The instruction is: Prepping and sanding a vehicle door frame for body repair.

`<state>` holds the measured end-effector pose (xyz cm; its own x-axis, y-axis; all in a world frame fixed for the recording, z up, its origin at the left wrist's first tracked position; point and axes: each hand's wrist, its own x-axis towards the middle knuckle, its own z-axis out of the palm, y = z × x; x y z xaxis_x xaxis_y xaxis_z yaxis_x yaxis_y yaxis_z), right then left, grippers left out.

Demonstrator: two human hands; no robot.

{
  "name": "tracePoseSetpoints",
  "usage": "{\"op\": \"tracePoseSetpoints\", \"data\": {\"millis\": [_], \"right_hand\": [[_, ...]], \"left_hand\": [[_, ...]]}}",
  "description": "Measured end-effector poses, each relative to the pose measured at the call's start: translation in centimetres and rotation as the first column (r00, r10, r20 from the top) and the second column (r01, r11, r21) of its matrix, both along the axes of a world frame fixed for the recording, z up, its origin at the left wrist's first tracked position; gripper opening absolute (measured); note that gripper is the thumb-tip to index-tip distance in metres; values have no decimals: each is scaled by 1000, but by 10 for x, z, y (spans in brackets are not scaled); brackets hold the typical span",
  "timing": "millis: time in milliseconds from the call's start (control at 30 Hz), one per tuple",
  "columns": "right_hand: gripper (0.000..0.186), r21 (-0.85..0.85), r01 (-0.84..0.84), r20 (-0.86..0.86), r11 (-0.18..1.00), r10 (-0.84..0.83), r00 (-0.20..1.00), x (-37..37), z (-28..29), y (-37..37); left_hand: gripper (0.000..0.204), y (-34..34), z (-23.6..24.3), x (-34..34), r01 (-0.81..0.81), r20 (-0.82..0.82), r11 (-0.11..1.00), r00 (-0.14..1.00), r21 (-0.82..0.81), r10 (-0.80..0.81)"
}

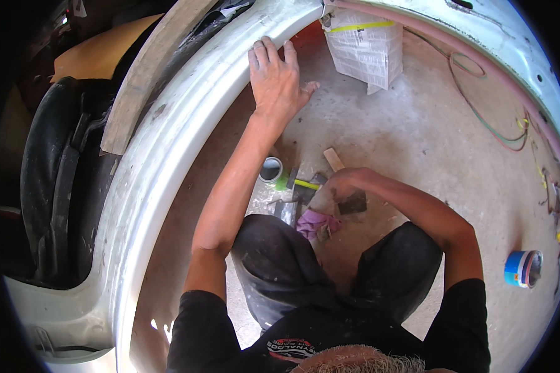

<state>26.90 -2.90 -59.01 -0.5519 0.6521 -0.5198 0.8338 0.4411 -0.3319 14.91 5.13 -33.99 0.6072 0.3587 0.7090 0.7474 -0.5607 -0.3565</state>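
Observation:
My left hand (272, 81) rests on the pale car body panel (180, 118), fingertips on its edge, fingers open and dusty. My right hand (339, 185) is low between my knees, fingers curled on something greyish I cannot make out. Beside it lie a crumpled purple cloth (317, 225), a tool with a yellow-green handle (306, 184) and dark flat pieces (353, 205). An open can (270, 169) stands to their left. A wooden stick (332, 158) projects beyond my right hand, partly hidden by it.
A newspaper-wrapped object (361, 53) stands at the back. A wooden board (134, 93) and black liner (56, 174) lie left of the panel. Hoses (479, 73) run along the right floor. A blue can (513, 268) sits near my right elbow. Another pale panel (504, 37) arches top right.

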Motion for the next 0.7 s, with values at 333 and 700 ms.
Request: {"op": "tracePoseSetpoints", "data": {"millis": [333,700], "right_hand": [[38,-3,2,30,1000,-2,1000,8,10,-5],[36,23,-49,41,999,48,998,-11,10,6]], "left_hand": [[64,-22,-69,-16,353,120,676,923,-646,-367],[63,-14,-94,-41,330,133,375,875,-866,-465]]}}
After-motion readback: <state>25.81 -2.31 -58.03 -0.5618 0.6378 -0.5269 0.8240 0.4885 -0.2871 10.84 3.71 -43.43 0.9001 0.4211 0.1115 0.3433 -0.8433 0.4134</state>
